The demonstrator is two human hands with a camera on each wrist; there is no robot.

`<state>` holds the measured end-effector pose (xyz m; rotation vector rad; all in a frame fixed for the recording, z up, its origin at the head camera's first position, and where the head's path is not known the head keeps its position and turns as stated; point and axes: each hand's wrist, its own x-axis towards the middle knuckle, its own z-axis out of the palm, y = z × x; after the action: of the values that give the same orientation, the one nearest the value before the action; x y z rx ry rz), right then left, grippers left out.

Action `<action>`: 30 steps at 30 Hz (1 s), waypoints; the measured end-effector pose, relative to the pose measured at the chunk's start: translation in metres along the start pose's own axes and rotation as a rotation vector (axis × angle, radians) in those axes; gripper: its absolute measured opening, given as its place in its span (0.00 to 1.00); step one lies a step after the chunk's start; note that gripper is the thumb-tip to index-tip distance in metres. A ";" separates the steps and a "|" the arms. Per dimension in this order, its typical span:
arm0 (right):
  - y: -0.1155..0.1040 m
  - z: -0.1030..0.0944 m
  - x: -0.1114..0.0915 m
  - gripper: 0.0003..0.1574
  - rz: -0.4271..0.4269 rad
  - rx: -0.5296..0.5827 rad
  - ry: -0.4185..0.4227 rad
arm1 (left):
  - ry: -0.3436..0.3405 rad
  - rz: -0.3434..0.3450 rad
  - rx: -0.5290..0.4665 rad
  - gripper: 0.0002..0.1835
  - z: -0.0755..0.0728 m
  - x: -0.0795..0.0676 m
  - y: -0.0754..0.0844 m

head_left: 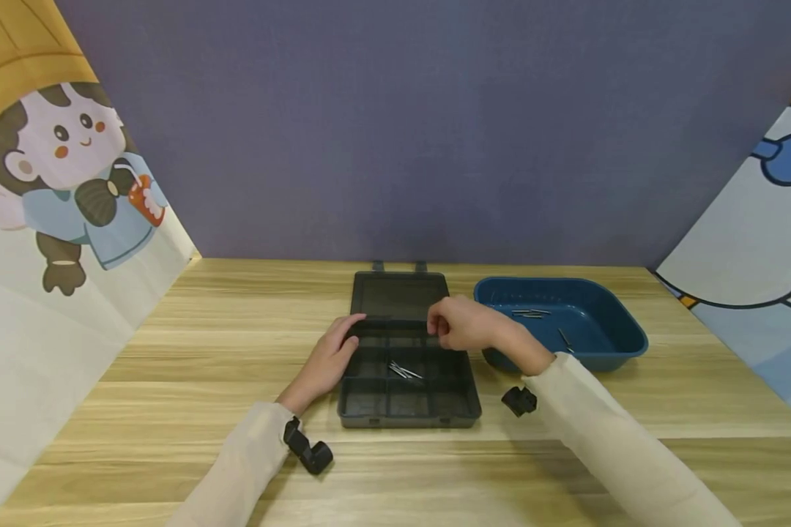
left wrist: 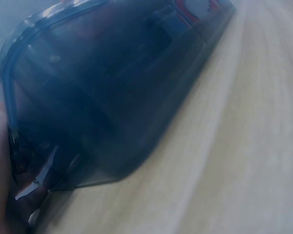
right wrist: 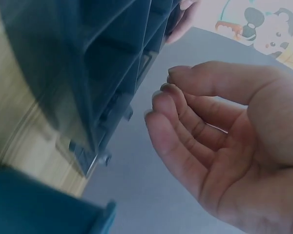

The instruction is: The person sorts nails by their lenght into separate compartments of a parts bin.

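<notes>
A dark see-through compartment box (head_left: 409, 422) lies on the table, its lid (head_left: 400, 294) folded open toward the wall. Several thin, silvery, nail-like pieces (head_left: 405, 371) lie in its middle compartment. At the box's left edge rests my left hand (head_left: 326, 359), fingers stretched along the rim near the hinge and thumb apart from them. My right hand (head_left: 464, 323) hovers over the box's back right corner. Its fingers (right wrist: 163, 131) are loosely bent toward the thumb, and nothing shows between them in the right wrist view.
To the right stands a blue basin (head_left: 603, 322) holding several more silvery pieces (head_left: 530, 313). A purple-grey wall (head_left: 395, 146) closes off the back of the wooden table (head_left: 237, 351). Printed cartoon panels (head_left: 72, 183) flank both sides. Black wrist cameras (head_left: 316, 455) jut from the sleeves.
</notes>
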<state>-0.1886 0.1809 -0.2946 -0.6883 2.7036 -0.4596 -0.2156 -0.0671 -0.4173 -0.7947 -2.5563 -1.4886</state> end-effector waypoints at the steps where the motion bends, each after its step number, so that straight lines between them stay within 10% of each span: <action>1: 0.002 -0.001 -0.002 0.09 -0.001 -0.004 0.009 | 0.001 0.000 0.000 0.23 0.000 0.000 0.000; 30: 0.065 -0.027 -0.047 0.12 0.082 -0.060 0.141 | -0.006 -0.007 0.003 0.23 -0.001 -0.001 0.000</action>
<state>-0.1861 0.2647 -0.2846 -0.5786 2.8759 -0.4233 -0.2148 -0.0678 -0.4168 -0.7923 -2.5680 -1.4859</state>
